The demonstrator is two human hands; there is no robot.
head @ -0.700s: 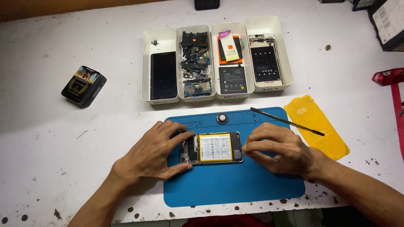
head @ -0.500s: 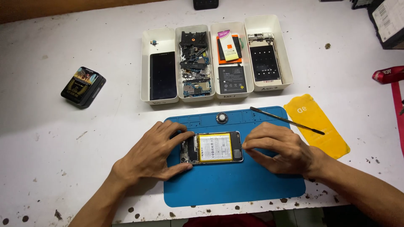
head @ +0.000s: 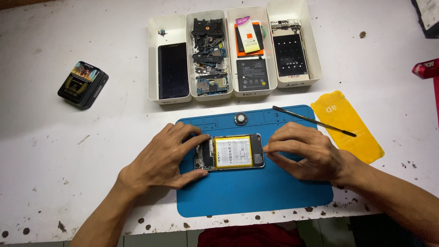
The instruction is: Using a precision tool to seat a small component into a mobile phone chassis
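Matt blue rubbery mat point(head: 256, 196); glossy yellow-edged battery point(head: 233, 152); white plastic trays point(head: 154, 59)

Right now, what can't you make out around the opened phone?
Head view only:
- Phone: left end under left hand fingers; right edge behind right hand fingertips.
- Parts in second tray: too small to identify.
- Red item and dark box: cut by right edge.

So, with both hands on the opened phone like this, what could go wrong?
1. The right hand presses at the phone edge beside the exposed yellow-framed battery; a slip might dent it.
2. The left hand covers the bare board end, so small parts could perhaps bend.
3. The thin spudger lies half off the blue mat and may roll.
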